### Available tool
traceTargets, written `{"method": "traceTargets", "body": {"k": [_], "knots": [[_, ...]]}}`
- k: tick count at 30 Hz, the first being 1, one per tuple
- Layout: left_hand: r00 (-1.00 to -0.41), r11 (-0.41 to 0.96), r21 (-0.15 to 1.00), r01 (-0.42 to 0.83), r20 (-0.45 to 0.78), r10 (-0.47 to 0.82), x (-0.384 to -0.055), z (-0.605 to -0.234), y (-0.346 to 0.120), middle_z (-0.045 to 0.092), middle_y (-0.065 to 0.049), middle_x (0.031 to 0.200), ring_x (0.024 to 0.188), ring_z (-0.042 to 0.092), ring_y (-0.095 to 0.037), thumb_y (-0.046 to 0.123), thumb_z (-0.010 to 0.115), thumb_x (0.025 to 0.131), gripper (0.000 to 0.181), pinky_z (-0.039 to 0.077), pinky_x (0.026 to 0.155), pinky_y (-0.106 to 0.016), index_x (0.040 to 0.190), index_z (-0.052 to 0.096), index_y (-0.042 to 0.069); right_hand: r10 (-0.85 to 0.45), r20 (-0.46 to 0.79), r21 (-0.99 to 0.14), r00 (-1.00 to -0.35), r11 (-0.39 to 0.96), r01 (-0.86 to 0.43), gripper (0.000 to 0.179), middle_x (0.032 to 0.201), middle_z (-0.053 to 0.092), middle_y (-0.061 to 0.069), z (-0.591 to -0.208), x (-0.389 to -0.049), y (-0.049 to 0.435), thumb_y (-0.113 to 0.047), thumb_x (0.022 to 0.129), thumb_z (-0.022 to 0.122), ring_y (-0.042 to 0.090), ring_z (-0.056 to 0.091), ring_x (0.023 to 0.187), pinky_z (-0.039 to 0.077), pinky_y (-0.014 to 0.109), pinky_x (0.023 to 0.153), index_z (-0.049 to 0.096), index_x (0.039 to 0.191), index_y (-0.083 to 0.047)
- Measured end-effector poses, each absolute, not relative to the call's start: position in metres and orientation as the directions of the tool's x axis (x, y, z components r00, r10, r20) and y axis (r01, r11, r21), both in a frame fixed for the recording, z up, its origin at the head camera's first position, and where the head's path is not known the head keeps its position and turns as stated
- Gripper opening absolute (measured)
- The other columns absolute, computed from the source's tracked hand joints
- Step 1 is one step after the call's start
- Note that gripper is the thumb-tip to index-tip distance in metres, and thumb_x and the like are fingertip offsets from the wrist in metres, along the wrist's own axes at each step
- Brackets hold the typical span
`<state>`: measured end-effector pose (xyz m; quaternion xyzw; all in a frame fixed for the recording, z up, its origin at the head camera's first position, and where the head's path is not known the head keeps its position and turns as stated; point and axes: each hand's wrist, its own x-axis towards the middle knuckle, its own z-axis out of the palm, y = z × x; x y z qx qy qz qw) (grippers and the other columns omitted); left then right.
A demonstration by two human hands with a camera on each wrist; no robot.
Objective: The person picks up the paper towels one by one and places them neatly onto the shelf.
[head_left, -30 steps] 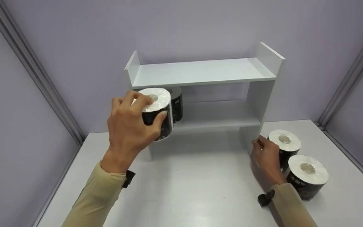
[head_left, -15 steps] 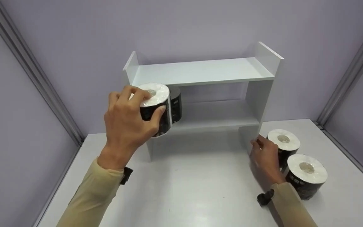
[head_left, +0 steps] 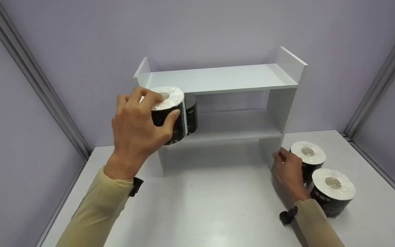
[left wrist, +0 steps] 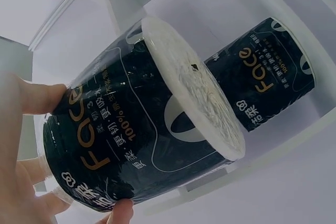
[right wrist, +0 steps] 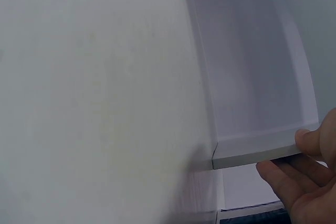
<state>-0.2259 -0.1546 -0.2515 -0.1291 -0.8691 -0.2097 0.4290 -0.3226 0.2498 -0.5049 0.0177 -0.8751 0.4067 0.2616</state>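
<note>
In the head view my left hand (head_left: 134, 125) grips a wrapped toilet paper roll (head_left: 179, 128), white on top with a dark printed wrapper. Its thumb lies along the side, with fingers at the top near the core hole. The roll is held up before the left end of the white shelf unit (head_left: 218, 78). Behind it, partly hidden, a second roll (left wrist: 262, 77) stands on the middle shelf (head_left: 235, 125). Low on the right, my right hand (head_left: 289, 171) pinches the front edge of the unit's side panel (right wrist: 257, 157), thumb on one face, fingers on the other.
Two more wrapped rolls stand on the white table (head_left: 211, 206) at the right: a far roll (head_left: 308, 153) beside my right hand and a near roll (head_left: 333, 185) by the sleeve. Pale wall panels (head_left: 29, 154) with metal corner posts enclose the table.
My left hand has raised the held roll and shifted it slightly left, up toward the upper shelf's front edge. My right hand keeps its hold on the side panel.
</note>
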Motion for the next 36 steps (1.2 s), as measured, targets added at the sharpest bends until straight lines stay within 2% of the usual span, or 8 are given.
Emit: {"method": "traceTargets", "body": {"k": [9,16,18,25,30,36], "knots": [[-0.583,0.878,0.241,0.413,0.811,0.052,-0.227,-0.237,-0.151,0.069,-0.01,0.114,0.102,0.057,-0.042,0.045,0.085,0.085,0.041,0.058,0.069,-0.062,0.105,0.073,0.011,0.181,0.488,-0.696,-0.854,0.672,-0.255,0.014,0.098,0.079,0.022,-0.505,-0.324,0.254,-0.003,0.105,0.064,0.036,0.077,0.094,0.059,0.046,0.081,0.076,0.099,0.002],[-0.585,0.877,0.242,0.414,0.809,0.053,-0.227,-0.231,-0.148,0.069,-0.011,0.115,0.101,0.057,-0.041,0.044,0.085,0.086,0.04,0.058,0.069,-0.061,0.105,0.074,0.01,0.189,0.446,-0.724,-0.875,0.651,-0.228,0.017,0.106,0.079,0.021,-0.503,-0.322,0.253,-0.007,0.107,0.061,0.036,0.076,0.102,0.06,0.049,0.086,0.076,0.108,0.002],[-0.588,0.878,0.245,0.412,0.807,0.05,-0.227,-0.229,-0.148,0.069,-0.011,0.115,0.101,0.057,-0.041,0.044,0.085,0.086,0.041,0.058,0.069,-0.061,0.105,0.074,0.01,0.194,0.435,-0.731,-0.879,0.646,-0.219,0.017,0.107,0.079,0.02,-0.503,-0.321,0.252,-0.008,0.108,0.061,0.035,0.076,0.102,0.06,0.048,0.086,0.076,0.108,0.001],[-0.588,0.879,0.256,0.402,0.808,0.034,-0.225,-0.222,-0.148,0.069,-0.009,0.115,0.1,0.056,-0.041,0.042,0.086,0.085,0.039,0.057,0.07,-0.06,0.105,0.075,0.01,0.164,0.488,-0.7,-0.857,0.66,-0.272,0.015,0.1,0.078,0.024,-0.503,-0.321,0.25,-0.003,0.105,0.066,0.041,0.077,0.1,0.061,0.054,0.087,0.072,0.095,0.007],[-0.593,0.872,0.272,0.406,0.805,0.025,-0.225,-0.218,-0.148,0.069,-0.01,0.112,0.098,0.055,-0.041,0.041,0.086,0.085,0.039,0.055,0.073,-0.058,0.105,0.074,0.01,0.172,0.464,-0.718,-0.869,0.648,-0.255,0.015,0.106,0.079,0.024,-0.505,-0.319,0.251,-0.003,0.106,0.064,0.042,0.076,0.106,0.061,0.055,0.091,0.074,0.1,0.006],[-0.585,0.866,0.272,0.419,0.811,0.028,-0.225,-0.21,-0.149,0.069,-0.012,0.113,0.096,0.055,-0.043,0.038,0.086,0.085,0.039,0.051,0.078,-0.056,0.105,0.074,0.006,0.17,0.471,-0.712,-0.865,0.652,-0.259,0.014,0.105,0.079,0.022,-0.504,-0.319,0.25,-0.004,0.106,0.064,0.039,0.077,0.103,0.061,0.052,0.088,0.076,0.104,0.003]]}}
